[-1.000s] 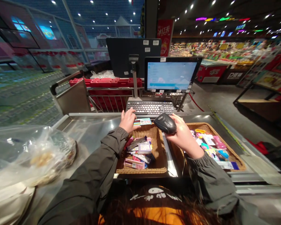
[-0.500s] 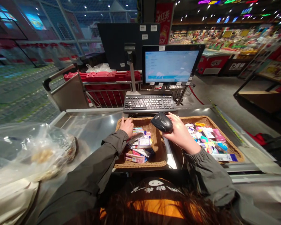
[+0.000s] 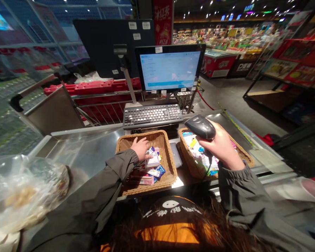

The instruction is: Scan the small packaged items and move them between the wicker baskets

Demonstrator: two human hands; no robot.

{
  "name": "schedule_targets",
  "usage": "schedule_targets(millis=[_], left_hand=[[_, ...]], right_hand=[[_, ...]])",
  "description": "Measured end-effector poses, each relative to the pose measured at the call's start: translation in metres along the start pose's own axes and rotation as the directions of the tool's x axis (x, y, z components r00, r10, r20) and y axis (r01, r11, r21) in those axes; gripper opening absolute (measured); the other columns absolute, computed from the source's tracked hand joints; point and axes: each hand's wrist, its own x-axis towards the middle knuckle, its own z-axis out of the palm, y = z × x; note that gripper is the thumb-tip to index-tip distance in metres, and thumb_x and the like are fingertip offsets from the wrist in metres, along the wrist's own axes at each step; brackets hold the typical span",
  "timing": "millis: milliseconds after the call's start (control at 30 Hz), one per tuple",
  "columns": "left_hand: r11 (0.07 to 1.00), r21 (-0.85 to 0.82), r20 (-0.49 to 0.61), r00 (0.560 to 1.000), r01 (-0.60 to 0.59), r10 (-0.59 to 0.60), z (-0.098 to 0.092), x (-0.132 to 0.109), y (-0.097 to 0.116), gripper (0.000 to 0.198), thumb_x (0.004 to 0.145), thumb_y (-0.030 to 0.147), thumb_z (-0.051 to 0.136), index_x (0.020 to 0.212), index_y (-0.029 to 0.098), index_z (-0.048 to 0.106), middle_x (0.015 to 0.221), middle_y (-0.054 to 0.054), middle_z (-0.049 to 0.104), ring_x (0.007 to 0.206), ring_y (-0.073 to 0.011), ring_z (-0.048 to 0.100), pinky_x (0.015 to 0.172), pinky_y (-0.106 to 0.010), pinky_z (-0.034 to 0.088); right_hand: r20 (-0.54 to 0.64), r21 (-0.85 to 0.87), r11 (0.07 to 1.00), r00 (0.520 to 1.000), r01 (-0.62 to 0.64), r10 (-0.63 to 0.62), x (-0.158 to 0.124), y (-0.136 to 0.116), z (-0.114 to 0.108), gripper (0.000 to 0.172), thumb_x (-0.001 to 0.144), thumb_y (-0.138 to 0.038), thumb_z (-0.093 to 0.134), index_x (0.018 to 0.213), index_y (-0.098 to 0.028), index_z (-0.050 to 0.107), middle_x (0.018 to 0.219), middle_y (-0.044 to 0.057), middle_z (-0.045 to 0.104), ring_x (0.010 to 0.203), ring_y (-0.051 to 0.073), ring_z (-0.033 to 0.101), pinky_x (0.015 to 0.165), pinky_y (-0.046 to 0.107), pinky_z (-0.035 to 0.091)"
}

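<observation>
My right hand (image 3: pixel 220 147) grips a black handheld barcode scanner (image 3: pixel 200 126), held above the right wicker basket (image 3: pixel 243 154) of small colourful packets. Down inside the left wicker basket (image 3: pixel 168 162), my left hand (image 3: pixel 139 147) rests with fingers curled on the small packets (image 3: pixel 153 164) piled there. Whether it grips one of them is not clear. Both baskets stand on the steel checkout counter (image 3: pixel 89 150), just in front of a black keyboard (image 3: pixel 152 115).
A lit till screen (image 3: pixel 170 70) stands behind the keyboard, with a second dark monitor (image 3: pixel 105 45) to its left. A clear plastic bag of goods (image 3: pixel 23 189) lies on the counter at left. Red shopping baskets (image 3: pixel 94 89) sit behind the counter. Store shelves lie to the right.
My left hand dropped from the basket's far rim, where it held a blue packet, down into the left basket. My right hand carried the scanner rightwards over the right basket. The view swung left.
</observation>
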Motion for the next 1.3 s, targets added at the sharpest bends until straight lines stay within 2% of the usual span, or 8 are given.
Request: schedule_targets(millis=[133, 300, 433, 667, 800, 967, 1167, 1300], left_hand=[[0.981, -0.075, -0.161, 0.973, -0.179, 0.165, -0.030, 0.022, 0.046, 0.037, 0.073, 0.051, 0.076, 0.094, 0.021, 0.070, 0.140, -0.015, 0.057, 0.141, -0.0376, 0.039, 0.115, -0.070, 0.015], [0.964, -0.092, -0.160, 0.959, -0.251, 0.235, -0.046, 0.061, 0.101, 0.028, 0.077, 0.043, 0.075, 0.095, 0.021, 0.070, 0.144, -0.014, 0.054, 0.142, -0.0364, 0.037, 0.115, -0.070, 0.019], [0.975, -0.047, -0.170, 0.964, -0.216, 0.205, -0.037, 0.102, 0.141, 0.022, 0.081, 0.039, 0.071, 0.090, 0.019, 0.072, 0.147, -0.015, 0.049, 0.145, -0.0373, 0.033, 0.115, -0.071, 0.018], [0.994, 0.034, -0.149, 0.983, -0.106, 0.110, 0.007, 0.163, 0.199, 0.022, 0.087, 0.021, 0.053, 0.093, 0.016, 0.074, 0.141, -0.017, 0.056, 0.145, -0.0373, 0.032, 0.119, -0.065, 0.012], [0.997, 0.059, -0.104, 0.993, -0.056, 0.062, 0.027, 0.181, 0.214, 0.034, 0.088, 0.009, 0.042, 0.100, 0.015, 0.074, 0.137, -0.017, 0.059, 0.147, -0.0344, 0.029, 0.119, -0.064, 0.012], [0.996, 0.091, -0.099, 0.995, -0.023, 0.032, 0.034, 0.190, 0.219, 0.033, 0.089, 0.011, 0.043, 0.100, 0.015, 0.074, 0.134, -0.016, 0.061, 0.147, -0.0329, 0.028, 0.119, -0.062, 0.012], [0.996, 0.077, -0.142, 0.989, -0.038, 0.049, 0.028, 0.191, 0.222, 0.025, 0.080, 0.025, 0.059, 0.099, 0.017, 0.073, 0.133, -0.016, 0.060, 0.144, -0.0344, 0.033, 0.118, -0.062, 0.017], [0.991, 0.024, -0.249, 0.959, -0.131, 0.133, 0.005, 0.185, 0.224, 0.030, 0.079, 0.032, 0.060, 0.103, 0.018, 0.069, 0.140, -0.012, 0.056, 0.144, -0.0319, 0.032, 0.119, -0.063, 0.016]], right_hand=[[-0.081, -0.078, 0.996, 0.996, -0.047, 0.041, -0.005, 0.023, -0.029, 0.060, 0.072, -0.040, 0.068, 0.126, -0.014, 0.060, 0.132, 0.018, 0.062, 0.125, 0.037, 0.058, 0.107, 0.056, 0.045], [-0.141, -0.128, 0.988, 0.988, -0.085, 0.066, -0.015, 0.046, -0.047, 0.060, 0.072, -0.040, 0.070, 0.125, -0.014, 0.062, 0.131, 0.019, 0.063, 0.125, 0.037, 0.057, 0.107, 0.056, 0.045], [-0.148, -0.111, 0.986, 0.983, -0.125, 0.108, -0.022, 0.055, -0.052, 0.064, 0.070, -0.038, 0.071, 0.129, -0.015, 0.058, 0.134, 0.018, 0.061, 0.127, 0.035, 0.056, 0.109, 0.055, 0.043], [-0.145, -0.081, 0.989, 0.983, -0.122, 0.110, -0.021, 0.070, -0.060, 0.064, 0.070, -0.036, 0.070, 0.129, -0.014, 0.058, 0.132, 0.019, 0.062, 0.129, 0.035, 0.055, 0.110, 0.055, 0.043], [-0.154, -0.062, 0.995, 0.986, -0.078, 0.068, -0.018, 0.081, -0.061, 0.062, 0.070, -0.036, 0.070, 0.127, -0.015, 0.059, 0.128, 0.018, 0.064, 0.130, 0.035, 0.053, 0.110, 0.057, 0.042], [-0.153, -0.033, 0.998, 0.987, -0.061, 0.056, -0.015, 0.091, -0.061, 0.062, 0.069, -0.036, 0.071, 0.126, -0.014, 0.059, 0.126, 0.019, 0.065, 0.128, 0.037, 0.055, 0.108, 0.058, 0.044], [-0.157, -0.008, 0.999, 0.986, -0.051, 0.049, -0.011, 0.095, -0.060, 0.061, 0.069, -0.035, 0.071, 0.126, -0.015, 0.060, 0.126, 0.018, 0.066, 0.128, 0.036, 0.056, 0.109, 0.056, 0.045], [-0.190, -0.002, 0.999, 0.981, -0.049, 0.048, -0.011, 0.095, -0.061, 0.062, 0.069, -0.033, 0.071, 0.127, -0.015, 0.059, 0.129, 0.018, 0.064, 0.128, 0.035, 0.056, 0.109, 0.056, 0.044]])
